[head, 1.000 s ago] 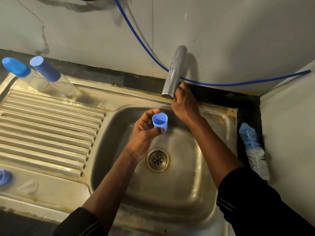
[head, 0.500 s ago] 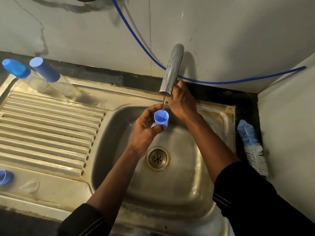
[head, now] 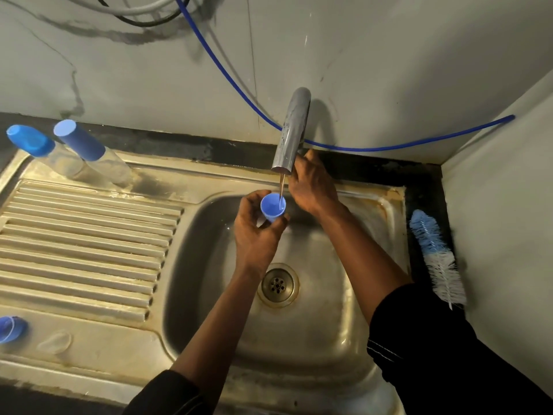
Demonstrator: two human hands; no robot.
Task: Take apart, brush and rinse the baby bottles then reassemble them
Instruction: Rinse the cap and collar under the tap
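My left hand [head: 254,235] grips a small blue bottle cap [head: 273,207], open side up, over the sink basin [head: 314,330]. A thin stream of water falls from the steel tap spout [head: 291,133] into the cap. My right hand [head: 311,187] reaches behind the spout at the tap's base; what its fingers hold is hidden. Two clear baby bottles with blue caps [head: 28,140] [head: 79,142] stand at the back left of the drainboard. A blue and white bottle brush [head: 437,259] lies on the ledge right of the sink.
A ribbed steel drainboard [head: 86,244] fills the left. A blue ring part [head: 10,328] and a clear teat [head: 55,342] lie at its front left. A blue hose [head: 239,91] runs along the wall behind the tap. A wall closes the right side.
Water has started running from the spout. My left hand has raised the blue cap up under the stream. My right hand has stayed at the tap.
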